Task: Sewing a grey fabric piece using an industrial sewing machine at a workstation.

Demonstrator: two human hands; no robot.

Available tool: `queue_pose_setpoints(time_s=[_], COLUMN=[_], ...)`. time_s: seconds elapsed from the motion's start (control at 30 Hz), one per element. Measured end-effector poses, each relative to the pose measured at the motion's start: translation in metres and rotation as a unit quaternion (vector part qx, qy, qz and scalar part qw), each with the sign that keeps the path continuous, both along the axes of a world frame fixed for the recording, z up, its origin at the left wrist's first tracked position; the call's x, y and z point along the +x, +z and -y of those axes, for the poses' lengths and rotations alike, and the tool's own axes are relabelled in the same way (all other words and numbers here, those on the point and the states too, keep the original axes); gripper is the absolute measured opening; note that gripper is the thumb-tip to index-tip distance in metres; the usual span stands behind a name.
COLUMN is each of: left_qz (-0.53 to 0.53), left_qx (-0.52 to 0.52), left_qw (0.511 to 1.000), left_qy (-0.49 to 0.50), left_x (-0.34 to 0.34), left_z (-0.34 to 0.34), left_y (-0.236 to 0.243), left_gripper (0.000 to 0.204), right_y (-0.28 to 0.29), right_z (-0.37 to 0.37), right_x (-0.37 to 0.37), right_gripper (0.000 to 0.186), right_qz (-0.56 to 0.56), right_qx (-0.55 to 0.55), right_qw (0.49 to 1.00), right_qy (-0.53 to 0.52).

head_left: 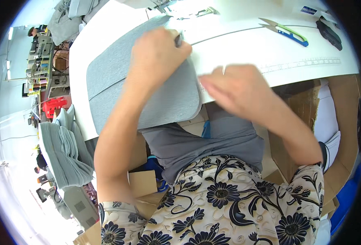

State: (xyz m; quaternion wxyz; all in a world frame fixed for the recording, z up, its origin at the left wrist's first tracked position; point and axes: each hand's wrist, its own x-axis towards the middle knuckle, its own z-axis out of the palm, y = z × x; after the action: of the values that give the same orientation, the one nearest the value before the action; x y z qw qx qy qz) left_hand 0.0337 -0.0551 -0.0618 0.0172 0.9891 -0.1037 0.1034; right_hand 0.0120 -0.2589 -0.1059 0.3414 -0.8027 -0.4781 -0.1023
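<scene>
A grey fabric piece [119, 69] with rounded corners and a dark seam line lies over the near left part of the white table [237, 41]. My left hand [158, 55] is closed at its upper right edge, with a small dark, shiny thing [177, 40] showing at the fingers; its kind is unclear. My right hand [239, 87] is just right of the fabric, apart from the left hand. Its fingers are curled and the thumb points left. Motion blurs this hand, and I cannot make out whether anything is pinched in it.
Thread snips [286, 33] with green and blue handles lie at the back right, near a black object [329, 34]. A clear ruler [303, 64] lies along the right side. Stacked grey fabric pieces [62, 151] stand left, and an open cardboard box [345, 122] right.
</scene>
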Motion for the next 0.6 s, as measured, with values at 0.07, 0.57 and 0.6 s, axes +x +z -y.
queue_pose_setpoints(time_s=[0.07,0.57,0.6], left_qz=[-0.062,-0.049,-0.056], left_qx=[-0.148,-0.242,-0.239], left_qw=[0.987,0.969,0.969], left_qy=[0.031,-0.026,-0.018], left_x=[0.001,-0.008,-0.009], left_z=[-0.009,-0.021,-0.019], left_y=[0.011,0.007,0.008], left_gripper=[0.025,0.028,0.027], right_y=[-0.003,-0.015,-0.015], right_z=[-0.004,-0.027,-0.027], right_x=[0.025,0.052,0.053], right_gripper=[0.009,0.021,0.020], right_qz=[0.060,0.204,0.208], right_qx=[0.010,-0.065,-0.048], right_qw=[0.998,0.976,0.976], right_qy=[-0.033,-0.037,-0.039])
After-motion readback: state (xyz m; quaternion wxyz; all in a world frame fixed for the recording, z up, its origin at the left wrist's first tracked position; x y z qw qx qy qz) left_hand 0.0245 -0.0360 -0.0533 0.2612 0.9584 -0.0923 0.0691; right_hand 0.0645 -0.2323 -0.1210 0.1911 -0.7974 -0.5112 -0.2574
